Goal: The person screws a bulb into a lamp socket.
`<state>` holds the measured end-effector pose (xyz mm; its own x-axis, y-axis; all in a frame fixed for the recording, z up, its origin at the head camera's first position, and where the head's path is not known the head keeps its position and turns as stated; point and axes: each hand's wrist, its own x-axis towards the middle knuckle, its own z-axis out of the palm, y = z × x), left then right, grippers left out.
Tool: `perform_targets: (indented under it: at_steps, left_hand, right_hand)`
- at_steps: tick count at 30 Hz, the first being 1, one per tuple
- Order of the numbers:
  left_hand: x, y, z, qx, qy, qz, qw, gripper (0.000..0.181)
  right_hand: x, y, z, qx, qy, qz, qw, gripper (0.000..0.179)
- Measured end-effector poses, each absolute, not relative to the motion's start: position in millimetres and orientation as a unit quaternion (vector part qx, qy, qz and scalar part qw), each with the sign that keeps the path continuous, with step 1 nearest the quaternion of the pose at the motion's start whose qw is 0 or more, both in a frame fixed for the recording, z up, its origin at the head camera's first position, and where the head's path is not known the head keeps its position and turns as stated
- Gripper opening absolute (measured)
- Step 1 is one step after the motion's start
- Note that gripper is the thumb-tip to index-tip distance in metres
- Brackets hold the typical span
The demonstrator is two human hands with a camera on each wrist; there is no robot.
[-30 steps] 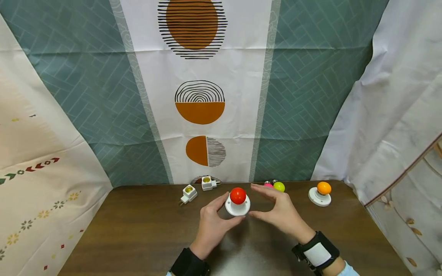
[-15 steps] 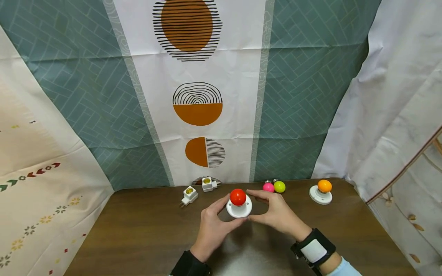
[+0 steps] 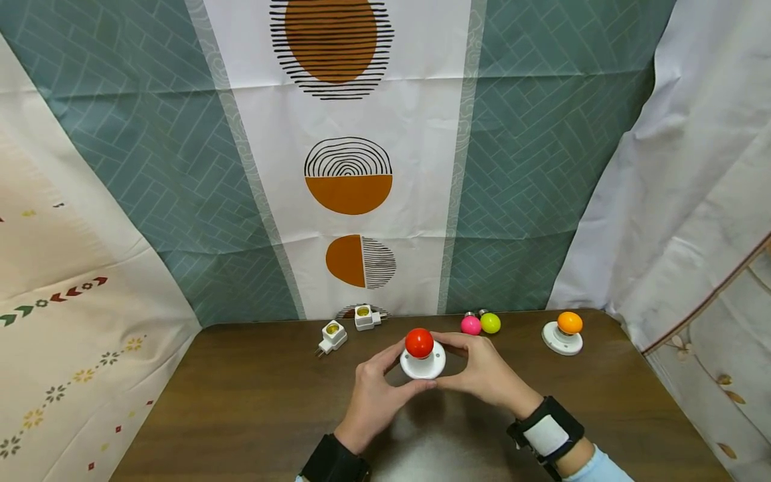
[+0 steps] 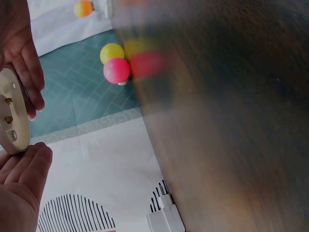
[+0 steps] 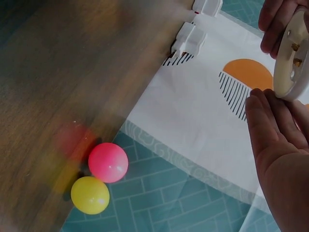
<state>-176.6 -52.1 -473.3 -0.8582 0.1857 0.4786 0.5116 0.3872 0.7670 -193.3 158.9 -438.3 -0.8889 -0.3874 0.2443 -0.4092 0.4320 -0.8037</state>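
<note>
A red bulb (image 3: 419, 343) sits in a round white lamp holder (image 3: 423, 366), held off the table between my two hands. My left hand (image 3: 375, 393) pinches the holder's rim from the left, thumb at the near side and fingers farther back. On the other side my right hand (image 3: 490, 369) grips the rim likewise with thumb and fingertips. Both wrist views show the underside of the holder (image 4: 13, 111), with brass contacts and holes. The bulb is out of sight in those views.
Two white plug-in sockets (image 3: 332, 337) lie at the table's back edge, left of the hands. A pink bulb (image 3: 471, 325) and a yellow-green bulb (image 3: 490, 323) rest together back right. Farther right stands an orange bulb (image 3: 569, 323) in a white holder (image 3: 562, 343). Cloth hangs behind the wooden table (image 3: 253, 402).
My right hand, apart from the lamp holder a second ago, has closed in and now holds its right side. The left hand has kept its hold. The head view has shifted slightly.
</note>
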Motion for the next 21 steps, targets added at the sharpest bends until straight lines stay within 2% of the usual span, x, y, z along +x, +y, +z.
perform_targets:
  at_steps: [10,15,21]
  left_hand:
    - [-173.1,-54.9,-471.8,-0.242,-0.830,-0.486,0.131,0.073]
    - [-171.9,-55.2,-473.6,-0.249,-0.842,-0.464,0.117,0.075]
    - [-172.0,-56.7,-469.2,-0.215,-0.868,-0.434,0.105,0.074]
  right_hand:
    - [-189.3,155.3,-441.5,0.233,-0.855,0.464,-0.005,0.073]
    - [-185.1,156.6,-446.9,0.221,-0.857,0.466,0.006,0.071]
    - [-179.9,166.8,-455.7,0.166,-0.853,0.494,0.035,0.074]
